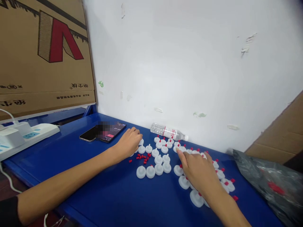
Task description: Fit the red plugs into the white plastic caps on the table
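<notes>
On a blue table, several white plastic caps with narrow spouts (150, 172) stand in loose rows. My left hand (129, 142) reaches to the far left of them, its fingers bent and pressed together beside a white cap (141, 142). What those fingertips hold, if anything, is hidden. Small loose red tips (145, 157) lie in a heap among the caps. My right hand (200, 168) spreads over the right-hand group, thumb apart from the fingers. Around and partly under it are white caps fitted with red tips (220, 173).
A clear bottle (168, 131) lies on its side by the wall. Two phones (113, 131) rest at the back left, near a white power strip (35, 135). A grey plastic bag (267, 186) lies at the right edge. A large cardboard box (47, 72) stands behind on the left.
</notes>
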`<state>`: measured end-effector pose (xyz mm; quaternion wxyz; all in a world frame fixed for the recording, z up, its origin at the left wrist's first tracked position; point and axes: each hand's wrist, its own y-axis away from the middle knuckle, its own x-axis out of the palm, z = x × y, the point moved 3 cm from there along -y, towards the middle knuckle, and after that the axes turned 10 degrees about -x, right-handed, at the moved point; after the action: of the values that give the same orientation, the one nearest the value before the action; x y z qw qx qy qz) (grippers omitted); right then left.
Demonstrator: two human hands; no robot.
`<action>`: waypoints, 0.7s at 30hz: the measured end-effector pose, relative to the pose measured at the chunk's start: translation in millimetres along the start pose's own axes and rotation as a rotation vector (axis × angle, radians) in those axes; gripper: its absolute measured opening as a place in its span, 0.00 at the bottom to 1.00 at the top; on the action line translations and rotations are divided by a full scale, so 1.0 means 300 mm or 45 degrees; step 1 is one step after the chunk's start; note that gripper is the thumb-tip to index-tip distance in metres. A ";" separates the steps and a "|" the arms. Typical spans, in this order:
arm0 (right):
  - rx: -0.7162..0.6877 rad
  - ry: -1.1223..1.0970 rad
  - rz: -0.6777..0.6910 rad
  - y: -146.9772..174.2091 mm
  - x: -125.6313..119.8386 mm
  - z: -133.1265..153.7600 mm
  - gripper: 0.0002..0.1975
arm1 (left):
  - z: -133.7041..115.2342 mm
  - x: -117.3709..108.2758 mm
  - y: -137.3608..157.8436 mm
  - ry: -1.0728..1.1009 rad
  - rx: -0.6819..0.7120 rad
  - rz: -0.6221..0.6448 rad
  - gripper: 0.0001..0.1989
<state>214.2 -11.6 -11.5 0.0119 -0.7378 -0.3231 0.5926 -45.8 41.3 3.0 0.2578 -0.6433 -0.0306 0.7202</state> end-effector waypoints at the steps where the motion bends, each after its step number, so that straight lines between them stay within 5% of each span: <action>1: 0.014 0.034 0.007 -0.002 -0.010 0.001 0.28 | 0.001 0.004 0.000 0.000 0.003 0.001 0.09; 7: 0.046 0.092 -0.044 -0.004 -0.032 -0.002 0.31 | -0.002 0.013 0.005 0.010 0.013 0.004 0.11; 17: 0.014 0.057 0.189 -0.004 0.007 -0.010 0.15 | -0.018 -0.032 0.006 0.103 -0.044 -0.096 0.14; 21: -0.027 0.079 0.073 -0.005 -0.002 -0.001 0.13 | -0.030 -0.053 0.011 0.241 -0.030 -0.181 0.12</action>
<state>213.7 -10.5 -10.3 -0.0028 -0.7648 -0.3076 0.5660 -37.9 29.2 14.7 0.3024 -0.7076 -0.0602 0.6358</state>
